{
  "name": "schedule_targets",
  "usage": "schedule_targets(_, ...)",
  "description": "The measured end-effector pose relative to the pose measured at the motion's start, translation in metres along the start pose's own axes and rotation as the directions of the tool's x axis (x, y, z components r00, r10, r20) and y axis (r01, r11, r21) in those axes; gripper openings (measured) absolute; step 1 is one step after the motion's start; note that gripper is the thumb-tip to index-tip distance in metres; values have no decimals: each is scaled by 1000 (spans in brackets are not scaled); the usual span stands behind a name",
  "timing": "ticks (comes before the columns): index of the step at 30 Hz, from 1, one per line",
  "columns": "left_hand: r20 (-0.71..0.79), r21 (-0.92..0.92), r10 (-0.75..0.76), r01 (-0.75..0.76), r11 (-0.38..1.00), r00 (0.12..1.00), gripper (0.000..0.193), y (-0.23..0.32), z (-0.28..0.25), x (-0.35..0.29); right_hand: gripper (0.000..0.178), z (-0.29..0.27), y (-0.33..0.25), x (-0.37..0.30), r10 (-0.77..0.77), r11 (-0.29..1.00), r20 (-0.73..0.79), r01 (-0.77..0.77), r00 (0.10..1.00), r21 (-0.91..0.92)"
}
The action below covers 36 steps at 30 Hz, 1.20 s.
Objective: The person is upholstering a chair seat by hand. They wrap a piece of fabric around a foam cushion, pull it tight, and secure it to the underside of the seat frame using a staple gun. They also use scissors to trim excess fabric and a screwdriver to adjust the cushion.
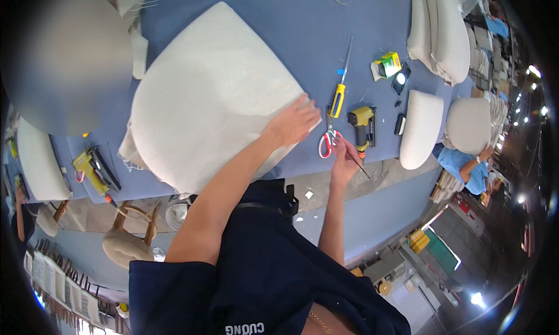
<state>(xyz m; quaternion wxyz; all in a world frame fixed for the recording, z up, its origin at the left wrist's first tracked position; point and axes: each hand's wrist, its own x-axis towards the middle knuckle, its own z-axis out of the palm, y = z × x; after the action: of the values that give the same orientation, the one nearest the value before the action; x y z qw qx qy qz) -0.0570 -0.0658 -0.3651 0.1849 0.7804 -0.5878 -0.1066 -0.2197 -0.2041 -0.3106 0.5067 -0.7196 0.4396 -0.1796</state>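
A large cream upholstered seat cushion (pixel 204 96) with a rounded near-left side and pointed corners lies on the blue-covered table. My left hand (pixel 294 122) rests on its right corner, fingers stretched over the edge. Just beyond the table's front edge, my right hand (pixel 345 163) is closed round a thin dark rod-like tool (pixel 359 167); its exact kind is unclear. Red-and-white-handled scissors (pixel 324 145) lie right beside the right fingertips; whether they touch, I cannot tell. A yellow-handled screwdriver (pixel 337 101) with a long shaft points away from me beyond the scissors.
A yellow-and-black staple gun (pixel 363 125) lies right of the scissors, another staple gun (pixel 93 170) at left. A small green-yellow box (pixel 386 65), a phone (pixel 401 78) and cream cushion pads (pixel 421 129) are farther right. A wooden chair (pixel 129 246) stands below the table's edge.
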Motion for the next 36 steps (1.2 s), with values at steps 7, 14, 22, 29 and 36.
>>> schedule_targets(7,-97,-61,-197,192,979,975,62,-26,-45,-152,26,-18,1,-10,-52,995,6,52,999,85)
schedule_targets(14,-261,-22,-618,636,771,741,62,-9,-57,-275,30,-13,35,-21,27,999,264,-32,964,15)
schedule_targets(22,-428,-87,-667,706,703,610,62,21,-29,-285,37,1,91,7,-405,885,-8,390,914,-255)
schedule_targets(29,-372,61,-643,709,703,669,70,30,-19,-281,70,131,25,-58,-592,511,466,753,657,-414)
schedule_targets(36,-99,156,-348,360,920,932,78,1,-59,-227,68,161,-17,-79,-623,466,619,862,479,-200)
